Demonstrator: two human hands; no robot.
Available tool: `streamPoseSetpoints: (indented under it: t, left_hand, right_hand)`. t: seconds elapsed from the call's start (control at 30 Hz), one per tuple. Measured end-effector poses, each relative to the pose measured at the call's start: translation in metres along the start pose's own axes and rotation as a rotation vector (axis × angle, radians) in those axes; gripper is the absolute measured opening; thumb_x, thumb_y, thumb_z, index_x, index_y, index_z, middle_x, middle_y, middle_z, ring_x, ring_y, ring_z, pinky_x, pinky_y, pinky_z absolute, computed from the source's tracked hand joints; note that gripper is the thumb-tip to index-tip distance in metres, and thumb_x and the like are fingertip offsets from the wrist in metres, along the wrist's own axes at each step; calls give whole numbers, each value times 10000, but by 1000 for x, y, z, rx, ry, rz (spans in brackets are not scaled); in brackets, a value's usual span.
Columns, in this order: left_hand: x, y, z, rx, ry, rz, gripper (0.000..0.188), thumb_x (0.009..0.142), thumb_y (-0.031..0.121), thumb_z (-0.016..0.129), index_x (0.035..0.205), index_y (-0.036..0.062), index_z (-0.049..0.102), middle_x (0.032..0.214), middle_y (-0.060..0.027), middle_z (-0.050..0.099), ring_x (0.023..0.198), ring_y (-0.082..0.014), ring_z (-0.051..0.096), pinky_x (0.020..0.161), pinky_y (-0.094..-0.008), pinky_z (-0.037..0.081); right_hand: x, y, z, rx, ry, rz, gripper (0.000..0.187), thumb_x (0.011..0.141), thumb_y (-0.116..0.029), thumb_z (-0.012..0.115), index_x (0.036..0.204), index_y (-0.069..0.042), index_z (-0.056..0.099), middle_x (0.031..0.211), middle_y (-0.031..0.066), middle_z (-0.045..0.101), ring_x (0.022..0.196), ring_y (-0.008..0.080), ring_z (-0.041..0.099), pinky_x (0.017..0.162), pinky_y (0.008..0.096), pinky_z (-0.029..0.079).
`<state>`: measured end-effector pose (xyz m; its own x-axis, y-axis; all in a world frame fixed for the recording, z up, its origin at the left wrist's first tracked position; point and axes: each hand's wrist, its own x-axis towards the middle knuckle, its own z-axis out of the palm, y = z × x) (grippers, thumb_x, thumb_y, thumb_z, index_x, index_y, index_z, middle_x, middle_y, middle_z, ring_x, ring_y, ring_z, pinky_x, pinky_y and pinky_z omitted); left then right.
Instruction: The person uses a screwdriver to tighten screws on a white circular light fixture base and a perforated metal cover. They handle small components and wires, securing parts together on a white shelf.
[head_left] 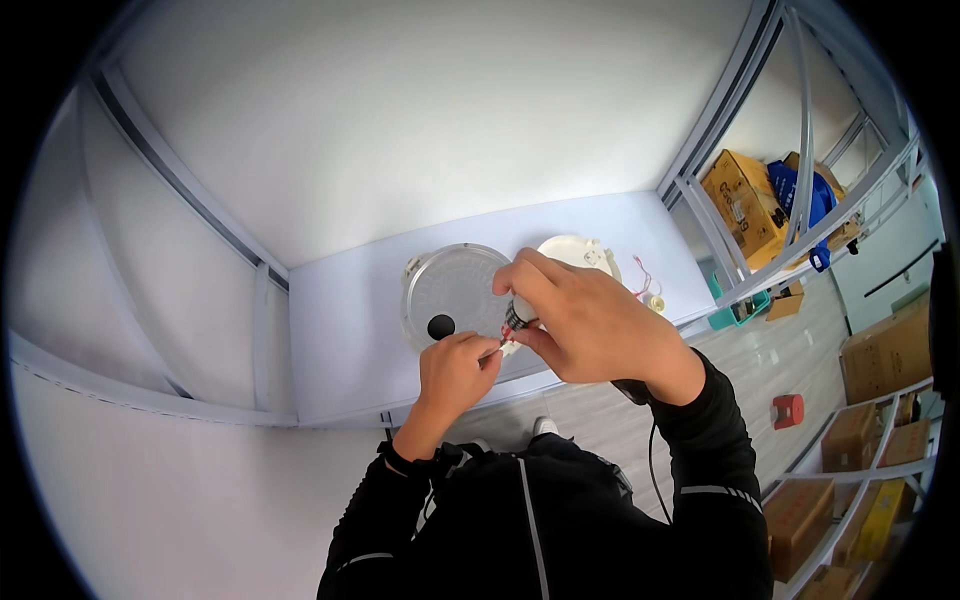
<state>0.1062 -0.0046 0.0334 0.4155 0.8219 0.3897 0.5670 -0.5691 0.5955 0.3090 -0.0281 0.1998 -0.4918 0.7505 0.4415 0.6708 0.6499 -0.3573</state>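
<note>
On the white table lies a round grey metal disc (455, 285) with a pale rim and a black round patch (440, 327) near its front. My right hand (595, 318) wraps round a short cylinder (520, 312), whitish with a black band and a red end pointing down toward my left fingertips. At the disc's front right edge, my left hand (455, 375) is closed in a pinch. Whatever sits between those fingers is too small and too covered to name. Behind my right hand, a round cream plastic part (572, 248) is partly hidden.
Red wires (643, 275) and a small brass-coloured piece (655, 302) lie at the right of the white table (345, 350). Metal frame posts (700, 110) rise at both sides. Beyond the right end are cardboard boxes (742, 205), a teal crate (738, 308) and a red stool (788, 411).
</note>
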Motion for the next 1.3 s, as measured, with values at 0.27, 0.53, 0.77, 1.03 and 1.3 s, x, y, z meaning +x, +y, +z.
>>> streamPoseSetpoints:
  t: [0.27,0.53,0.77,1.03,1.3]
  left_hand:
    - [-1,-4,1,-28,-3,25,73,824,156,800,884,114,797,792,-69,729,717,-306,704,604,-421,530]
    - [0,-4,0,-11,-9,49,68,833,147,784,885,102,788,768,-55,698,713,-299,696,597,-425,529]
    - [0,-8,1,-49,-7,48,54,832,139,780,867,98,777,774,-60,701,719,-303,696,601,-431,534]
    - [2,-9,3,-40,-76,-8,63,840,144,762,878,101,789,773,-66,702,724,-307,699,607,-436,539]
    - [2,-8,1,-56,-32,53,66,841,145,777,882,95,788,767,-69,698,723,-312,697,613,-446,539]
  right_hand:
    - [11,-6,7,-419,-201,211,467,845,-415,854,1090,-71,655,896,67,630,701,263,665,585,374,497]
    - [8,-10,4,-28,-41,37,396,845,-260,852,1134,-85,647,933,103,621,778,306,676,611,395,506]
    - [15,-12,11,-383,-122,149,375,818,-262,867,1045,-82,630,924,84,629,748,280,670,579,384,491]
    - [16,-25,14,-391,-79,239,418,843,-337,856,1069,-63,634,975,101,638,791,296,673,618,396,516]
    - [11,-22,17,-274,26,41,449,824,-130,831,1193,-55,588,992,114,600,822,304,660,695,403,531]
